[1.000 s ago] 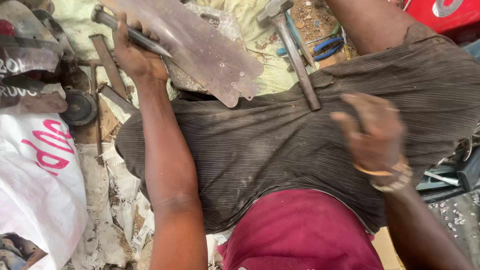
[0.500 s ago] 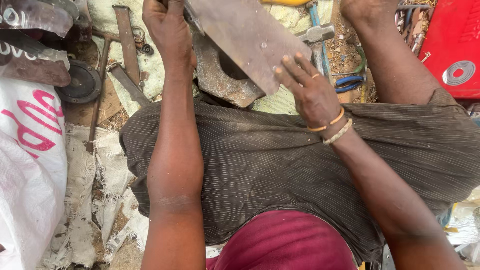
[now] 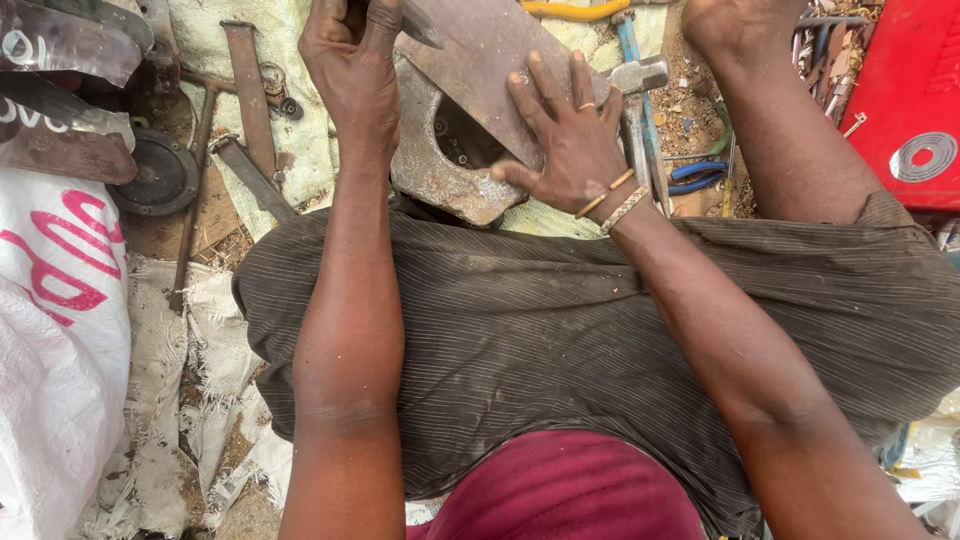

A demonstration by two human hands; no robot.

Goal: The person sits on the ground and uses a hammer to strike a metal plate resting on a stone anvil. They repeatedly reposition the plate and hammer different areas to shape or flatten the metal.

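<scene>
Sheet metal, a flat rusty-brown plate [image 3: 490, 60], lies tilted across a heavy corroded block with a round hole [image 3: 440, 165], just beyond the person's lap. Right hand [image 3: 570, 135] rests palm-down on the plate, fingers spread wide and flat, pinning its near edge against the block. Left hand [image 3: 352, 65] is closed tightly around a dark tool at the plate's upper left edge; the tool itself is mostly hidden, so its kind cannot be told. A hammer [image 3: 635, 100] lies just beside the right hand, blue-handled pliers [image 3: 695, 175] farther right on the ground. Judgement: the plate is being steadied for working; the pinning fingers should stay flat and well apart from the tool's edge, with weight directly over the block so the plate cannot rock.
</scene>
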